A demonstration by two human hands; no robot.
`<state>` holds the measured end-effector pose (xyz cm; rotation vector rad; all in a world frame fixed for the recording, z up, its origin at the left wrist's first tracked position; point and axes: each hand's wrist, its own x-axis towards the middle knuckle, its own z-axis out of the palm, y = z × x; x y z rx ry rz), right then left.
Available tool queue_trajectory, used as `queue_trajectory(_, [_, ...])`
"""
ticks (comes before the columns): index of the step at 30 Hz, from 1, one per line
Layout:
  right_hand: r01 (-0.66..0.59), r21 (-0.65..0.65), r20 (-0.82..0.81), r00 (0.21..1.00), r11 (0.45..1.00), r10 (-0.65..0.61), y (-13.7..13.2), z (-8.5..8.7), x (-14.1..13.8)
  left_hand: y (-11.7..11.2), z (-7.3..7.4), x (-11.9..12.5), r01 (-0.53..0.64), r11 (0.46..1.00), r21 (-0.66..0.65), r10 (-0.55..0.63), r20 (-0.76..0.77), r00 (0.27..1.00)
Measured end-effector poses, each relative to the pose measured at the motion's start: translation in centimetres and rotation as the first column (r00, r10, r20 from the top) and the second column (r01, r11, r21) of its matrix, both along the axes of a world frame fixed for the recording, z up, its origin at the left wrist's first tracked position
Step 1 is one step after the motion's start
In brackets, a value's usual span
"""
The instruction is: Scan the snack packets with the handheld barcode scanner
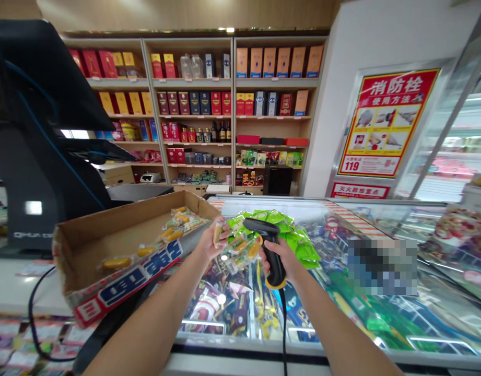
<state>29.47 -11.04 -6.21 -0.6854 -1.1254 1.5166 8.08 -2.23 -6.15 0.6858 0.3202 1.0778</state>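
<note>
My left hand (212, 241) is closed round a small wrapped yellow snack (218, 232), held upright beside the cardboard box. In my right hand (281, 258) is a black barcode scanner (274, 261) with a yellow rim, its head turned left toward that snack and its cable hanging down. Between my hands, several more wrapped yellow snacks (242, 245) lie on the freezer's glass top. Behind them spreads a heap of bright green packets (303, 245). The open cardboard box (107, 222) on the left has more yellow snacks (117, 262) along its near side.
A glass-topped freezer (216, 334) full of packaged goods lies under my hands. At left stands a black checkout terminal (40, 136) with a loose cable (34, 334). Shelves of boxed bottles (195, 103) line the back wall. A red poster (389, 122) hangs at right.
</note>
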Motion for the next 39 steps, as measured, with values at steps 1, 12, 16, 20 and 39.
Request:
queue_trajectory(1, [-0.014, -0.003, 0.015, 1.0, 1.0, 0.014, 0.0, 0.0, -0.1, 0.2, -0.5, -0.2, 0.07, 0.997, -0.01, -0.07, 0.017, 0.997])
queue_trajectory(12, [-0.106, 0.019, 0.13, 0.986, 0.994, 0.102, -1.3, -0.1, -0.9, 1.3, -2.7, -0.7, 0.324, 0.945, 0.045, -0.323, -0.024, 0.946])
queue_trajectory(16, [-0.109, 0.02, 0.137, 0.985, 0.994, 0.105, -1.2, -0.2, -1.0, 1.5, -2.7, -0.7, 0.301, 0.952, 0.057, -0.3, -0.026, 0.953])
queue_trajectory(20, [-0.106, 0.007, 0.134, 0.986, 0.994, 0.104, -0.9, -0.6, -1.1, 1.6, -2.7, -0.7, 0.263, 0.964, 0.044, -0.26, -0.053, 0.964])
queue_trajectory(39, [0.125, -0.031, 0.051, 0.991, 0.992, -0.123, -0.3, 0.0, 0.0, 1.2, -0.5, -0.1, 0.024, 0.999, -0.024, -0.03, -0.341, 0.94])
